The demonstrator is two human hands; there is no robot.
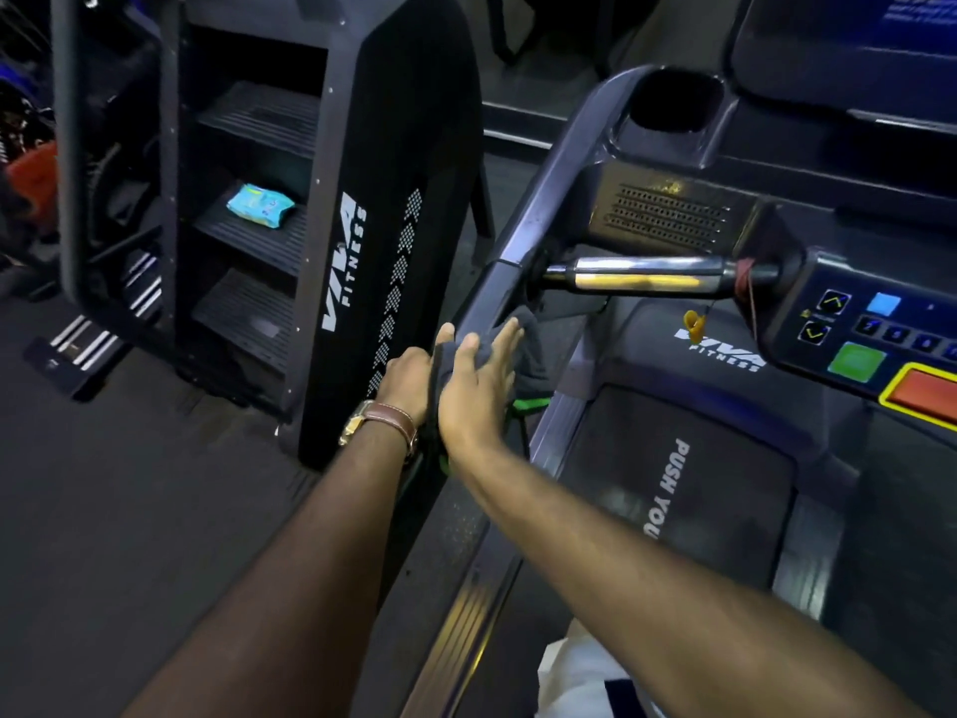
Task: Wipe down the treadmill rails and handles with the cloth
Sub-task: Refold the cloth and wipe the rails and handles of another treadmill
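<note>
At frame centre, the right hand (479,383) presses flat, fingers straight, on the dark cloth (523,355) over the treadmill's left rail (523,235); the left hand (409,380) grips the cloth's edge. Wiping looks under way here, with the chrome handle (647,274) probably still to do.

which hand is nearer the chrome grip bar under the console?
Right. The right hand lies flat on the cloth on the rail, just below the chrome bar. The left hand grips the rail's outer side, farther off.

Dim gym; dark floor (129,510); black stair machine (331,215) left.
</note>
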